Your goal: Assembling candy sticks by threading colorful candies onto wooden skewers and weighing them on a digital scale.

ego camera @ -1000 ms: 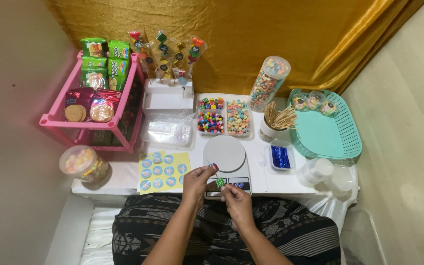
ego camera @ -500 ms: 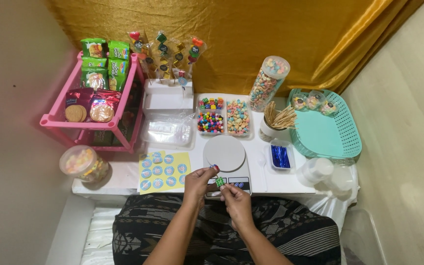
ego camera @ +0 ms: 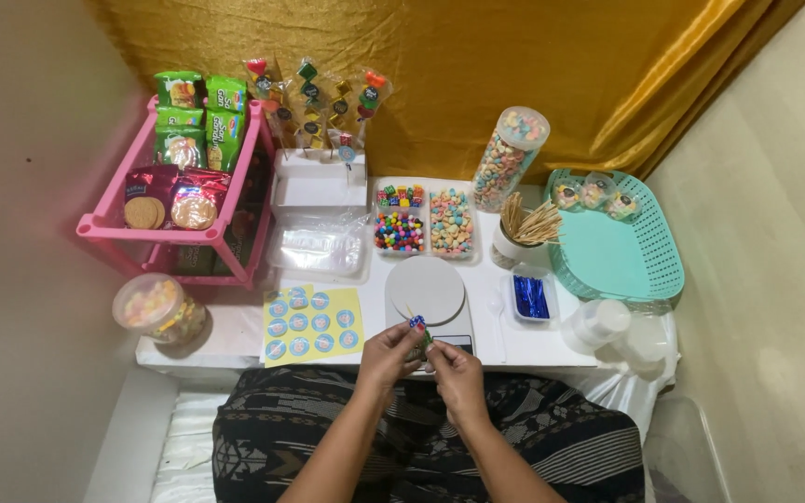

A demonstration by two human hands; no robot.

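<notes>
My left hand (ego camera: 387,355) and my right hand (ego camera: 452,367) meet at the front edge of the white table (ego camera: 514,340). Together they pinch a thin wooden skewer with small coloured candies (ego camera: 416,326) on it, a blue one at the top. The skewer points up and away from me, over the near end of a white kitchen scale (ego camera: 427,291) with a round plate. A yellow sheet of round blue stickers (ego camera: 312,322) lies just left of my hands.
Behind the scale sit trays of coloured candies (ego camera: 400,222) and cereal (ego camera: 451,223), a cup of skewers (ego camera: 525,227), a tall cereal jar (ego camera: 507,158), a teal basket (ego camera: 613,251), blue twist ties (ego camera: 530,296), clear bags (ego camera: 319,245). A pink snack rack (ego camera: 182,177) stands left.
Both hands have shifted slightly toward me and lower, still working the candy skewer between them. Everything on the table stays as it was.
</notes>
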